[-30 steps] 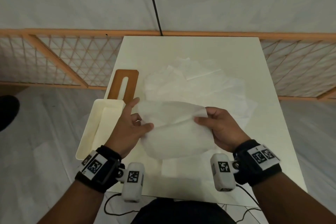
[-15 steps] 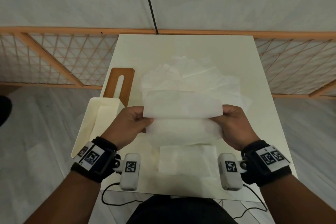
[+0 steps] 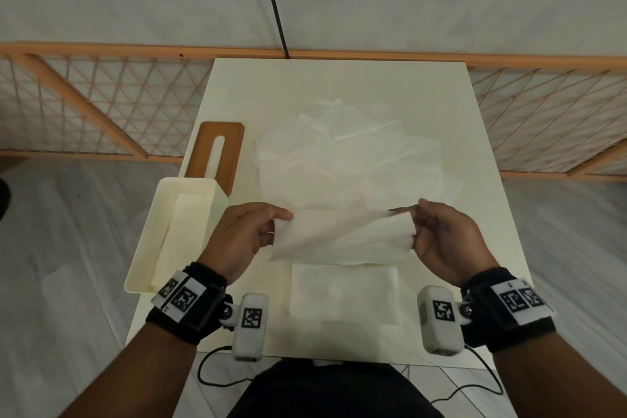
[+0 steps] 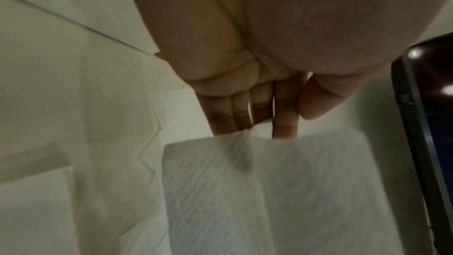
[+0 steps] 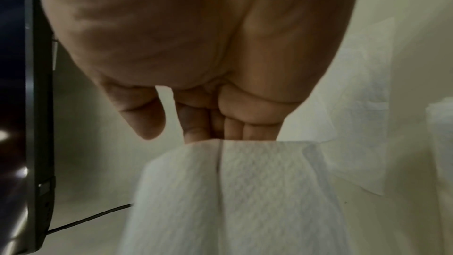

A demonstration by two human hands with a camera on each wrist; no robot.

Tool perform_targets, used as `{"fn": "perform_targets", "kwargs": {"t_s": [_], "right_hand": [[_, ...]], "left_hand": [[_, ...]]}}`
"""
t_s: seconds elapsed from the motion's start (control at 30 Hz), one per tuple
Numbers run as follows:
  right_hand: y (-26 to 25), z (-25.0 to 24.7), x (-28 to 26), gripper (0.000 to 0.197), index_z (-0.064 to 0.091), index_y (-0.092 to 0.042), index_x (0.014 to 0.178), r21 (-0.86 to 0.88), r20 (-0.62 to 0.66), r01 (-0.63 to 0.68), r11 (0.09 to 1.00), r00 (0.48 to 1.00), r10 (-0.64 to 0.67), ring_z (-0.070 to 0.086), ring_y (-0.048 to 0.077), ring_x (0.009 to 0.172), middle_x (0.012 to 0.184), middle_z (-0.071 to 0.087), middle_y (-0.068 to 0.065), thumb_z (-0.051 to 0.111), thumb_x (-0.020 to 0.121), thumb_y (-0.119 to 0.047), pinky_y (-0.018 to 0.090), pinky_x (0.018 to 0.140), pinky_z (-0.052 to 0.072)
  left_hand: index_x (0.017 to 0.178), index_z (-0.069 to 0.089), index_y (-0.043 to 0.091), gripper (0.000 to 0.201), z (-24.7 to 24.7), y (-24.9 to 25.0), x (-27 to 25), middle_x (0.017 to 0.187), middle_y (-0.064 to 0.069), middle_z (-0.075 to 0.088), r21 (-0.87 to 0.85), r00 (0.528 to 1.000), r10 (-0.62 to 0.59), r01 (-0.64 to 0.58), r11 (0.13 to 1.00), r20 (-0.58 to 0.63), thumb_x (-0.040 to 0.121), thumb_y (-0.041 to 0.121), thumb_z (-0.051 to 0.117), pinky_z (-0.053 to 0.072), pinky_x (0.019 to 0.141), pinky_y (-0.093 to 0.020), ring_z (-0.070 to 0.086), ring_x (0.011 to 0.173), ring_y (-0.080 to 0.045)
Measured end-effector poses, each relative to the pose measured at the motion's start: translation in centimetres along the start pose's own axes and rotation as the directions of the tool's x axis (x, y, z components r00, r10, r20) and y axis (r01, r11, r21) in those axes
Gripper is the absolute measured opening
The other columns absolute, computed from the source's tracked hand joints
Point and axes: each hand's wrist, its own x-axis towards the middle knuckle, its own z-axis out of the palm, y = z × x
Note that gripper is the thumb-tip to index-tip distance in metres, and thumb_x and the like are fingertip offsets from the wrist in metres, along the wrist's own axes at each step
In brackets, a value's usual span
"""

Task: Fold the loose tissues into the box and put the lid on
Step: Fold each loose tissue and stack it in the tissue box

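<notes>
Both hands pinch one tissue (image 3: 342, 237) mid-frame, left hand (image 3: 242, 236) and right hand (image 3: 448, 241) at its ends, above a folded tissue (image 3: 342, 292).

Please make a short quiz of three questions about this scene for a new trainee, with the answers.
1. True or false: the brown wooden lid with a slot sits on the cream open box.
2. What do the left hand and right hand hold between them?
3. Where lies the folded white tissue: A in the box, B on the white table below the hands?

Key: 1 false; 2 one thin white tissue sheet; 3 B.
</notes>
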Motion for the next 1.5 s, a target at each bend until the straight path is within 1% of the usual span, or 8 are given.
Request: {"fn": "perform_targets", "kwargs": {"t_s": [0.23, 0.33, 0.43, 0.5, 0.7, 1.1, 1.37, 1.5], "right_hand": [[1.0, -0.3, 0.4, 0.013, 0.078, -0.010, 0.092, -0.380, -0.076, 0.036, 0.924, 0.995, -0.069, 0.067, 0.045, 0.094, 0.110, 0.073, 0.014, 0.073, 0.083, -0.002, 0.056, 0.088, 0.052], [2.7, -1.1, 0.2, 0.034, 0.071, -0.011, 0.102, -0.537, -0.107, -0.065, 0.841, 0.994, 0.008, 0.074, 0.029, 0.079, 0.113, 0.071, 0.010, 0.075, 0.076, 0.011, 0.035, 0.063, 0.057], [5.4, -2.3, 0.0, 0.037, 0.070, -0.018, 0.096, -0.708, -0.124, -0.125, 0.695, 0.991, 0.051, 0.072, 0.022, 0.076, 0.104, 0.072, 0.006, 0.080, 0.071, 0.007, 0.032, 0.064, 0.058], [7.2, -2.9, -0.1, 0.034, 0.070, -0.023, 0.093, -0.845, -0.154, -0.161, 0.510, 0.987, 0.055, 0.066, 0.013, 0.070, 0.093, 0.068, -0.003, 0.082, 0.071, 0.001, 0.016, 0.061, 0.052], [10.7, -3.6, 0.1, 0.034, 0.066, -0.027, 0.097, -0.942, -0.179, -0.169, 0.289, 0.984, -0.008, 0.054, 0.004, 0.072, 0.100, 0.059, -0.007, 0.077, 0.073, -0.006, 0.004, 0.060, 0.036], [11.7, -4.6, 0.3, 0.032, 0.070, -0.015, 0.100, -0.976, -0.130, -0.117, 0.181, 0.990, -0.062, 0.053, 0.014, 0.084, 0.107, 0.051, -0.001, 0.080, 0.071, -0.008, 0.002, 0.067, 0.036], [8.6, -3.7, 1.2, 0.029, 0.068, -0.026, 0.094, -0.963, -0.094, -0.051, 0.263, 0.984, -0.154, 0.051, 0.000, 0.078, 0.100, 0.053, -0.009, 0.085, 0.072, -0.018, 0.006, 0.067, 0.037], [7.3, -3.5, 1.2, 0.023, 0.069, -0.026, 0.092, -0.955, -0.094, -0.041, 0.294, 0.982, -0.167, 0.054, 0.003, 0.073, 0.097, 0.056, -0.011, 0.083, 0.075, -0.018, 0.005, 0.067, 0.038]], "left_hand": [[0.101, 0.074, 0.014, 0.031, 0.0, -1.1, -0.2, 0.109, -0.008, 0.074, 0.181, 0.999, 0.041, -0.037, 0.983, -0.017, 0.080, -0.008, 0.074, 0.058, 0.085, -0.039, 0.072, 0.097, -0.027], [0.092, 0.078, 0.026, 0.031, -0.6, -3.5, 0.0, 0.097, -0.009, 0.073, 0.313, 0.998, -0.053, 0.062, 0.948, -0.036, 0.077, -0.001, 0.080, 0.057, 0.077, -0.035, 0.068, 0.082, -0.023], [0.088, 0.075, 0.029, 0.029, -0.5, -6.8, -0.3, 0.086, 0.004, 0.064, 0.537, 0.988, -0.143, 0.150, 0.830, -0.056, 0.072, 0.006, 0.084, 0.053, 0.069, -0.025, 0.059, 0.066, -0.005], [0.089, 0.071, 0.028, 0.026, -0.3, -8.8, -0.7, 0.075, 0.008, 0.060, 0.681, 0.986, -0.165, 0.146, 0.718, -0.037, 0.072, 0.011, 0.083, 0.045, 0.059, -0.015, 0.053, 0.055, 0.001], [0.089, 0.067, 0.027, 0.022, 0.3, -12.4, -0.4, 0.088, 0.007, 0.060, 0.807, 0.991, -0.126, 0.104, 0.581, -0.037, 0.076, 0.012, 0.076, 0.039, 0.062, -0.004, 0.059, 0.073, -0.003], [0.084, 0.066, 0.027, 0.017, 0.1, -13.5, 0.6, 0.096, 0.004, 0.059, 0.829, 0.996, -0.079, 0.079, 0.554, -0.042, 0.079, 0.014, 0.077, 0.037, 0.068, -0.002, 0.056, 0.075, -0.002], [0.100, 0.063, 0.015, 0.025, 1.0, -7.9, 9.3, 0.096, 0.002, 0.064, 0.663, 0.918, -0.035, 0.312, 0.681, -0.396, 0.080, 0.023, 0.077, 0.041, 0.079, -0.021, 0.061, 0.094, -0.019], [0.126, 0.053, 0.011, 0.052, 2.3, -6.1, 14.5, 0.123, -0.009, 0.061, 0.563, 0.869, -0.098, 0.396, 0.725, -0.486, 0.081, 0.026, 0.076, 0.043, 0.082, -0.026, 0.059, 0.113, -0.027]]}}
